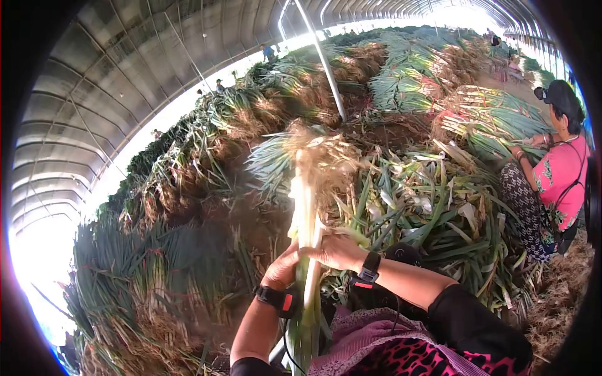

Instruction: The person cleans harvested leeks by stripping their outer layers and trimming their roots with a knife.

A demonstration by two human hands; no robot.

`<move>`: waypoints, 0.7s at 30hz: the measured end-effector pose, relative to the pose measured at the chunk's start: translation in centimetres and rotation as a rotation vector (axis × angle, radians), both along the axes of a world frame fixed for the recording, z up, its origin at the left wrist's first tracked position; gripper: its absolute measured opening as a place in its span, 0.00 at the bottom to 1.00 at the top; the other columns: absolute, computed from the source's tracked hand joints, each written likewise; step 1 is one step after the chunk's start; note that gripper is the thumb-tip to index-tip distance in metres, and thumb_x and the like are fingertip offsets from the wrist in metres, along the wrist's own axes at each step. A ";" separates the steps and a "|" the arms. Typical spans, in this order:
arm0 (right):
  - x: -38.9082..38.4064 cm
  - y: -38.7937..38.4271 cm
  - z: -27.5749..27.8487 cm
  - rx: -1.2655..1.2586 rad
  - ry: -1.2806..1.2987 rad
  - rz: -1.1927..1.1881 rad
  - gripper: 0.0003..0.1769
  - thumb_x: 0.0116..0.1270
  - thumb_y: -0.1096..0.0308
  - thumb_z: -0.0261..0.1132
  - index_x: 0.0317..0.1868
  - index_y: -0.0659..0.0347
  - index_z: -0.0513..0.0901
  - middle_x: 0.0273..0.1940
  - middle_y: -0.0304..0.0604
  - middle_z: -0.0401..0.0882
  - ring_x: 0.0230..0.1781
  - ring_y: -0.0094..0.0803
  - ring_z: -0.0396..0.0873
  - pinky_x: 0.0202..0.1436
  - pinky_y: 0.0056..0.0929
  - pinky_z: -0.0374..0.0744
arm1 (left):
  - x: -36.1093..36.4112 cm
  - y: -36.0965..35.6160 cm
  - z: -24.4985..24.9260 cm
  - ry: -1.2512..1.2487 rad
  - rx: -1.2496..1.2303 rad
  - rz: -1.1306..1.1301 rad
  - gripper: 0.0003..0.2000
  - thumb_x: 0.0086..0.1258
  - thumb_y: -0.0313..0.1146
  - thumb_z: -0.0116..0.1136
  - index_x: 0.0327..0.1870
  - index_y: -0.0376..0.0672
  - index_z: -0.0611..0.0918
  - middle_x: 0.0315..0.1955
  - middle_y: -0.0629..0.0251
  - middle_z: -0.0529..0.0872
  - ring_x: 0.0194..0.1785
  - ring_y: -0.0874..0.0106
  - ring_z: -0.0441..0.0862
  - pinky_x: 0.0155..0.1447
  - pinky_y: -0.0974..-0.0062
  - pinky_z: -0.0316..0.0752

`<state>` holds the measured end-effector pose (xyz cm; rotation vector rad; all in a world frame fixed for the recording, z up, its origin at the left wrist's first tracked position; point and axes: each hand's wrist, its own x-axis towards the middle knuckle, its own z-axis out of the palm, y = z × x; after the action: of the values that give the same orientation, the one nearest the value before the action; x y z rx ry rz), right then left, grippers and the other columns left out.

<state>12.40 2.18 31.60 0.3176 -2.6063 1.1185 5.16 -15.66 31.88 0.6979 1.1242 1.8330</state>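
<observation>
A long green onion (303,207) stands nearly upright in front of me, white shank up and bushy roots at the top, its green leaves hanging toward my lap. My left hand (282,266) is wrapped round it from the left, at the lower shank. From the right, my right hand (338,252) closes on the same stalk, thumb and fingers near a pale loose outer layer. Both wrists carry black bands. Just under my hands, the green leaves (305,326) pass in front of my clothing.
A heap of stripped onion leaves (433,213) lies to the right. Tied onion bundles (157,269) stand at left, with more rows behind. A co-worker in a pink top (558,175) crouches at right, hands on onions (501,119). A slanted white pole (323,62) rises ahead.
</observation>
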 end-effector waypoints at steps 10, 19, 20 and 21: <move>-9.4 -2.8 -7.3 -0.504 -0.426 -0.088 0.37 0.66 0.30 0.44 0.33 0.57 0.80 0.30 0.42 0.76 0.25 0.35 0.76 0.28 0.34 0.72 | 0.2 -3.0 -2.3 -0.048 -0.271 0.157 0.26 0.54 0.30 0.70 0.54 0.36 0.73 0.39 0.61 0.83 0.41 0.68 0.81 0.47 0.68 0.78; -13.9 3.0 -7.2 -1.383 -0.102 -0.572 0.28 0.72 0.46 0.50 0.41 0.68 0.78 0.31 0.46 0.80 0.26 0.30 0.76 0.29 0.32 0.75 | 1.6 -4.3 -4.5 -0.103 -0.351 0.126 0.18 0.58 0.32 0.66 0.46 0.34 0.77 0.31 0.63 0.83 0.31 0.73 0.80 0.39 0.75 0.77; -14.0 4.0 -6.7 -1.349 -0.074 -0.600 0.29 0.71 0.48 0.51 0.44 0.72 0.78 0.35 0.49 0.81 0.30 0.32 0.78 0.34 0.34 0.76 | 2.0 -4.3 -4.0 -0.085 -0.373 0.122 0.17 0.59 0.32 0.65 0.46 0.34 0.78 0.30 0.63 0.83 0.30 0.73 0.80 0.38 0.75 0.77; -13.7 4.8 -6.4 -1.287 0.006 -0.591 0.30 0.71 0.48 0.50 0.46 0.75 0.77 0.38 0.51 0.81 0.34 0.34 0.78 0.38 0.35 0.76 | 2.3 -4.2 -3.6 -0.066 -0.394 0.111 0.16 0.59 0.32 0.65 0.45 0.34 0.78 0.30 0.63 0.83 0.30 0.74 0.80 0.37 0.76 0.77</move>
<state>-1.30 7.03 25.18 -0.6576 -1.3037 2.1151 7.44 -19.82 28.24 0.3493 1.4489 1.6404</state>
